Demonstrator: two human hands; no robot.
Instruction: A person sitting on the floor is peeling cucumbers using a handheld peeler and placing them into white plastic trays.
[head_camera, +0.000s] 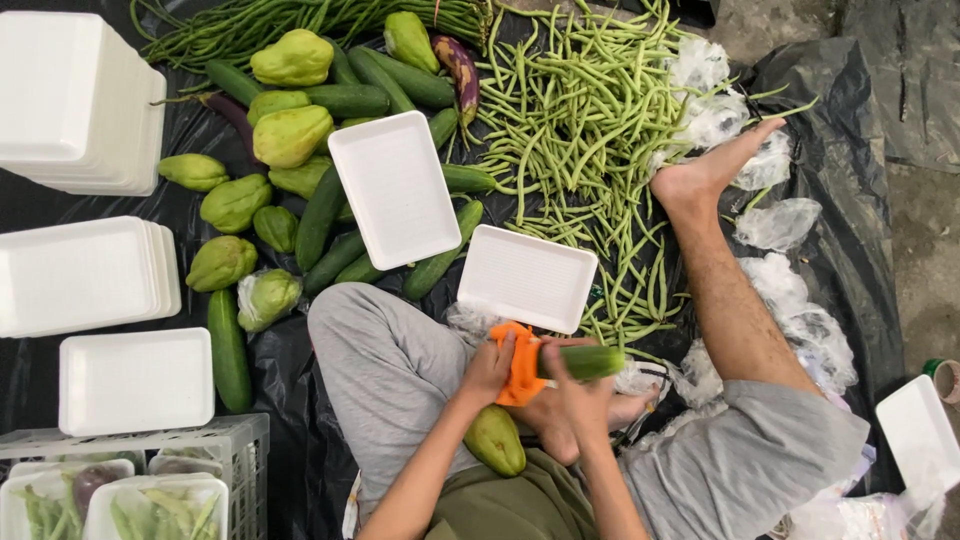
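Observation:
I sit on black plastic sheeting with my legs spread. My right hand (577, 385) grips a green cucumber (590, 361) that points to the right. My left hand (488, 370) holds an orange tool or cloth (523, 365) against the cucumber's near end. A green chayote (494, 440) lies in my lap just below my left wrist. An empty white foam tray (527, 278) sits right above my hands.
A second empty tray (394, 188) rests on a pile of cucumbers and chayotes (290, 135). Green beans (580, 130) spread at top centre. Stacks of white trays (80, 100) stand left. A crate (180, 440) with filled trays sits bottom left. Crumpled clear bags (780, 225) lie right.

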